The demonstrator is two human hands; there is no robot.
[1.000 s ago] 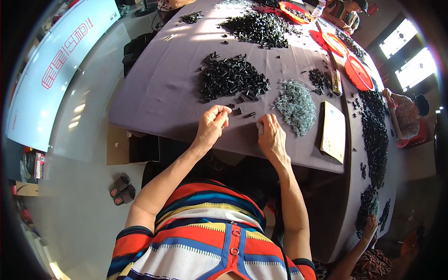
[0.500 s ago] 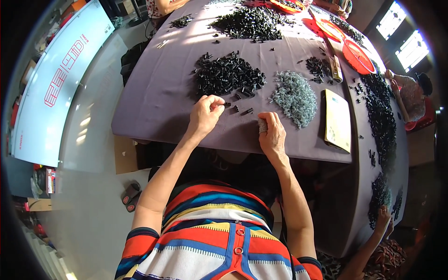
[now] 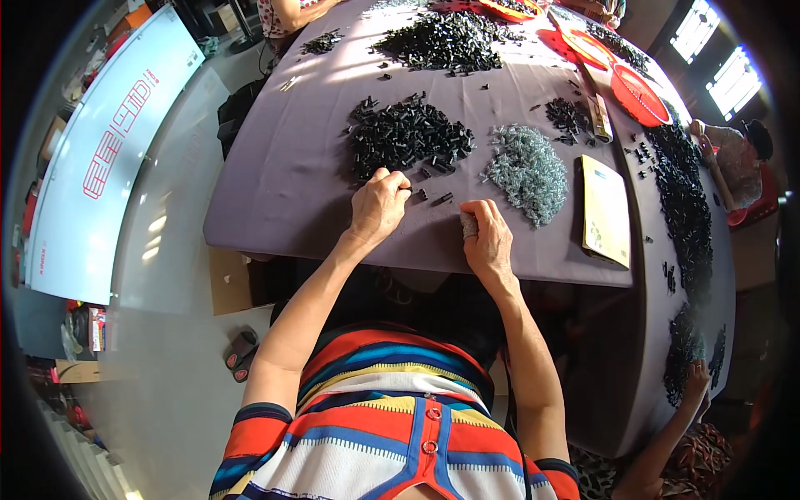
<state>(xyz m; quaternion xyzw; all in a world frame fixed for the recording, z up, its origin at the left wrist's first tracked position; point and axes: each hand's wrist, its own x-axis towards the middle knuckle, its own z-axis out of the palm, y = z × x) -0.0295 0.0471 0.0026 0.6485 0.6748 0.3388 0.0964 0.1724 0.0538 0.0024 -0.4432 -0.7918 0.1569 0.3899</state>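
Note:
My left hand (image 3: pixel 377 212) is at the near edge of a heap of small black plastic pieces (image 3: pixel 408 137). Its thumb and fingertips pinch a small black plastic piece, mostly covered by the fingers. Two loose black pieces (image 3: pixel 443 198) lie on the cloth between my hands. To the right, my right hand (image 3: pixel 488 237) is closed low over the table, fingers bent down; what they hold, if anything, is hidden. A greyish, rough-looking patch (image 3: pixel 469 223) shows at its thumb side. Just beyond that hand spreads a heap of small clear plastic parts (image 3: pixel 529 175).
A yellowish flat booklet or box (image 3: pixel 605 212) lies right of the clear heap. Larger black heaps (image 3: pixel 446 42) and red baskets (image 3: pixel 639 96) stand farther off on the purple-grey tablecloth (image 3: pixel 275 175). Another person's hand (image 3: pixel 697 379) works at the lower right; others sit around the table.
My left hand has moved slightly right and closed in over the black piece at its fingertips. My right hand has stayed nearly where it was.

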